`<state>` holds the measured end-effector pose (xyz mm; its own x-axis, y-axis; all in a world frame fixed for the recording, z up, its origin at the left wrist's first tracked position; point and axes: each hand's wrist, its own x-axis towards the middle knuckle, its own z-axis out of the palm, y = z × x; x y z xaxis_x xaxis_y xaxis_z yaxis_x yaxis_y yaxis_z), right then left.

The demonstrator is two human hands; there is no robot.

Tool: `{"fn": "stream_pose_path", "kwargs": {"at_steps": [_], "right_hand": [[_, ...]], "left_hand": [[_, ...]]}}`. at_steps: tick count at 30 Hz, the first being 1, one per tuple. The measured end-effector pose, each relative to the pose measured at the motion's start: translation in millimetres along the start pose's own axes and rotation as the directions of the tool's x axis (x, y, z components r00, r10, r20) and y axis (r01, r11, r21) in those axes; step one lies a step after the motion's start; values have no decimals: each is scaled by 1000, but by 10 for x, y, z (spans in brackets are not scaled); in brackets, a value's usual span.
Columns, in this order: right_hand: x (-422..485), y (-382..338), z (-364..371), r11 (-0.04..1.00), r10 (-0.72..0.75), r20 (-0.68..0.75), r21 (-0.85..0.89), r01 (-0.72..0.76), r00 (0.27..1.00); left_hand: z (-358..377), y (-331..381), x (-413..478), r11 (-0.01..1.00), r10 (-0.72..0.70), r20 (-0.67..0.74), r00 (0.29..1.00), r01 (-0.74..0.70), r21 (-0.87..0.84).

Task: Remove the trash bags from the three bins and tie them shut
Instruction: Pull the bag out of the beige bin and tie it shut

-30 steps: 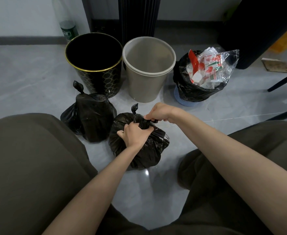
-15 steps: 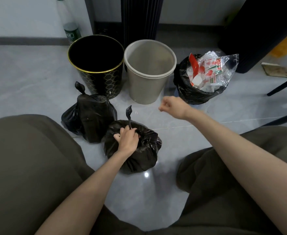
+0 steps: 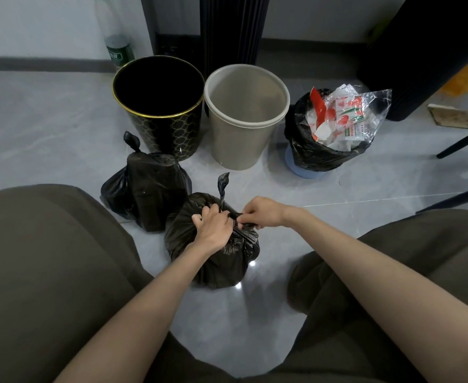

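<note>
A black trash bag [image 3: 221,261] sits on the floor between my knees. My left hand [image 3: 212,226] grips its gathered neck, and one twisted tail sticks up behind my fingers. My right hand [image 3: 260,212] pinches the other twisted tail at the knot. A second black bag [image 3: 150,194], tied with a knot on top, stands to the left. Behind them stand a black bin with a gold rim [image 3: 158,106] and a beige bin [image 3: 244,117], both without bags. At the right a blue bin [image 3: 306,170] holds a black bag [image 3: 310,145] full of clear plastic wrappers [image 3: 346,117].
A clear bottle with a green label [image 3: 117,48] stands by the wall behind the black bin. A dark ribbed column [image 3: 233,29] rises behind the bins. Black furniture [image 3: 420,51] and thin dark legs [image 3: 462,139] are at the right. My knees flank the bag.
My right hand let go and lifted away half a second ago, then came back down and now pinches the bag's tail at the knot. My left hand kept holding the neck.
</note>
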<state>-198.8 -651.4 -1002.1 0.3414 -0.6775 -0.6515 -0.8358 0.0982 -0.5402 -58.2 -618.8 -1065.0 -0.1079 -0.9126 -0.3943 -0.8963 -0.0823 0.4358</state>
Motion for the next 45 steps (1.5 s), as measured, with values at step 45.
{"fn": "stream_pose_path", "kwargs": {"at_steps": [45], "right_hand": [[126,152,311,459,220,-107,888,-6,970]], "left_hand": [[37,-57,-41,991,32,-35,999,-36,-129]]}}
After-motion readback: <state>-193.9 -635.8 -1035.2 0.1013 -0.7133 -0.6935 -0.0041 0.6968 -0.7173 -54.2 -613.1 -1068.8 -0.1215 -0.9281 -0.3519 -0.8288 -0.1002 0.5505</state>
